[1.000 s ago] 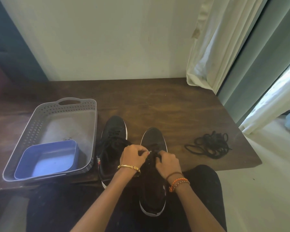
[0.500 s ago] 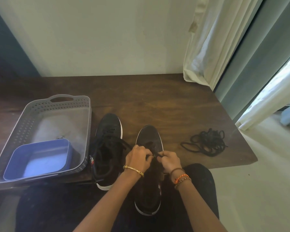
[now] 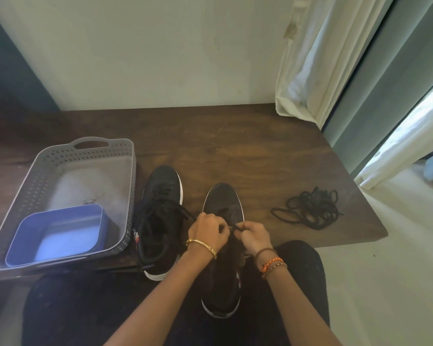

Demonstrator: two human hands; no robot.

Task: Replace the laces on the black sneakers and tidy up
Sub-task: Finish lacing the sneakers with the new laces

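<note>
Both hands pinch a black lace: left hand (image 3: 206, 231) and right hand (image 3: 254, 236) meet over the right sneaker (image 3: 223, 208) at lower centre. Second sneaker (image 3: 160, 221) stands just left. Loose laces (image 3: 310, 208) lie right on the worktop (image 3: 235, 146); grey basket (image 3: 128, 171) at left.

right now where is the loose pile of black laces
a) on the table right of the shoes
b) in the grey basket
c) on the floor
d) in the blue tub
a: the lace pile lies on the bare table to the right of the shoes, while the basket holds only the blue tub.
</note>
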